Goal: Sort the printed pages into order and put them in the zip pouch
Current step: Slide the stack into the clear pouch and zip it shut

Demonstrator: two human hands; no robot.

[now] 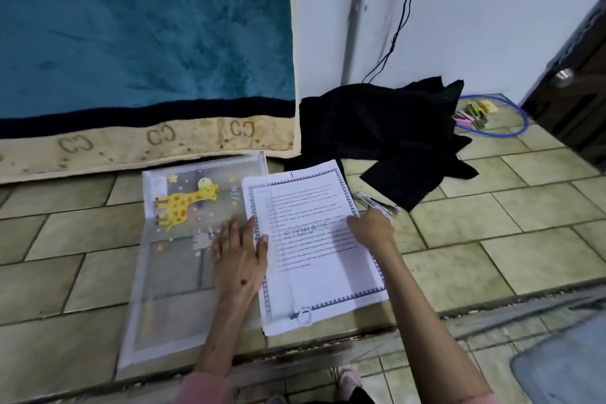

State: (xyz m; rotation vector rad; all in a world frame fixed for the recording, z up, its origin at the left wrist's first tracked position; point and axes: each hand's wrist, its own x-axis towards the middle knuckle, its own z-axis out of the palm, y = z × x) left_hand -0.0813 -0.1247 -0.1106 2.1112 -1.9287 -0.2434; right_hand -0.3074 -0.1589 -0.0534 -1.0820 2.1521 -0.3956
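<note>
Tiled floor (pixel 492 220), striped blanket (pixel 141 52) behind. Zip pouch (pixel 170 259) with giraffe print lies flat; printed pages (pixel 314 246) overlap its right edge, stapler (pixel 377 203) just beyond. Left hand (pixel 239 256) rests flat on pouch, fingers straight, thumb on the pages. Right hand (pixel 372 228) presses pages; fingers curled under, grip unclear.

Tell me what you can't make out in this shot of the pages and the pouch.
- Printed pages, head view: body text too blurred; only "STORAGE" reads.
- Sheets beneath: hidden by the top page.
- Right hand: fingertips hidden behind its knuckles.
- Zip pouch: near corner cut off by the floor step.
</note>
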